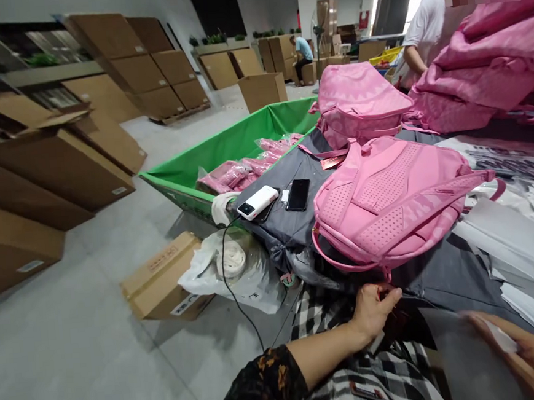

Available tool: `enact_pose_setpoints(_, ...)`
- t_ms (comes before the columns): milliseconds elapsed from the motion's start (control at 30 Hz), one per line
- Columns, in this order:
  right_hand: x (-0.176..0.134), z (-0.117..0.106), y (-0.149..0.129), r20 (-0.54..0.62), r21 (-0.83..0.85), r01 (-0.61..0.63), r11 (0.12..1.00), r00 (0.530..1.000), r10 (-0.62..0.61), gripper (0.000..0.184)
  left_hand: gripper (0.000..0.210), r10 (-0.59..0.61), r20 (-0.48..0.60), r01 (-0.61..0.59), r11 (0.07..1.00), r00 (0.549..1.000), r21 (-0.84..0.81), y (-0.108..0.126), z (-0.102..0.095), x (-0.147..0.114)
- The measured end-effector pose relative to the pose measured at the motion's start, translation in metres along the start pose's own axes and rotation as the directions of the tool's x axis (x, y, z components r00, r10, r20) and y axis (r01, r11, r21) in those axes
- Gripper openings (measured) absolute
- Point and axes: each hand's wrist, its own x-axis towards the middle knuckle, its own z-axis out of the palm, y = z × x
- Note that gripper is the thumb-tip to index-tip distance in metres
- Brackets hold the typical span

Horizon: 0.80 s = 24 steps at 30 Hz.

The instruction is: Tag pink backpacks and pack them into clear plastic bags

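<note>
My left hand (372, 312) is at the table's front edge, just below a pink backpack (392, 202). Its thumb and fingers are pinched together, with a bit of red between them too small to name. At the lower right, my right hand (533, 351) grips a translucent plastic sheet (463, 348) that hangs over my lap. A small white piece (503, 336) shows by its fingers. The backpack lies with its straps and dotted back panel facing up, and a paper tag (333, 162) sits beside its top.
A power bank (258, 202) and a black phone (298, 195) lie on the grey-covered table. White sheets (515, 242) lie right; more pink backpacks (360, 97) stand behind. A green bin (181, 163) holds bagged pink items. A cable hangs over the floor. A co-worker stands across the table.
</note>
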Motion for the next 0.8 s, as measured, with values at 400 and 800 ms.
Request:
enact_pose_setpoints(400,0.126,0.068,-0.077,0.333,0.239,-0.187,0.953,0.938,0.1,0.05,0.035,0.321,0.106,-0.338,0.91,0.941,0.24,0.021,-0.022,-0.042)
enact_pose_setpoints(800,0.124,0.074,-0.116,0.162,0.29,-0.274,0.917,0.958,0.236,0.049,0.021,0.309,0.169,-0.352,0.791,0.936,0.501,0.007,-0.025,-0.034)
